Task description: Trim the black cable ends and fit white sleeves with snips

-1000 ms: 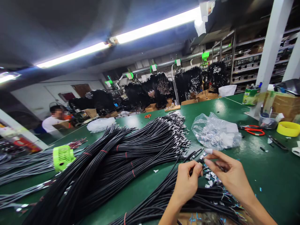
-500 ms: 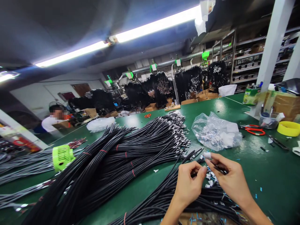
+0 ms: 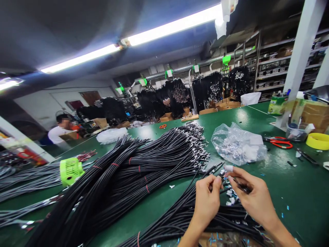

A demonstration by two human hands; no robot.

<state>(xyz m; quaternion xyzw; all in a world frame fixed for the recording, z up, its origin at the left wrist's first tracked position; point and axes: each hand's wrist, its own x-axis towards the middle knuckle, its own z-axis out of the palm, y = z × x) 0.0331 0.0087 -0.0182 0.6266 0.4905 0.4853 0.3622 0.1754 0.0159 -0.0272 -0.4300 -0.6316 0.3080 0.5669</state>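
My left hand [image 3: 207, 199] is closed in a pinch, with the thin wires [image 3: 223, 176] of a cable end showing at its fingertips. Most of that cable is hidden by the hand. Facing it, my right hand [image 3: 254, 193] curls around a dark slender tool [image 3: 244, 188], whose exact kind I cannot make out. A white cover [image 3: 228, 168] wraps one of its fingertips, close to the wires. Loose black cables [image 3: 169, 219] run beneath both hands, among small white and blue scraps [image 3: 231, 199]. Left of my hands lies a large pile of black cables [image 3: 128, 178] with silvery ends, tied in bundles by red bands.
A clear plastic bag [image 3: 239, 144] of small parts sits beyond my hands on the green table [image 3: 277, 178]. Red-handled pliers [image 3: 281, 142] and yellow tape [image 3: 318, 140] lie right. A green fan [image 3: 70, 171] stands left by grey cables. A person [image 3: 60, 132] is at the far left.
My left hand has shifted slightly left and turned a little, opening a wider gap to the right hand. Thin wires now show more between them. The right hand stays nearly in place.
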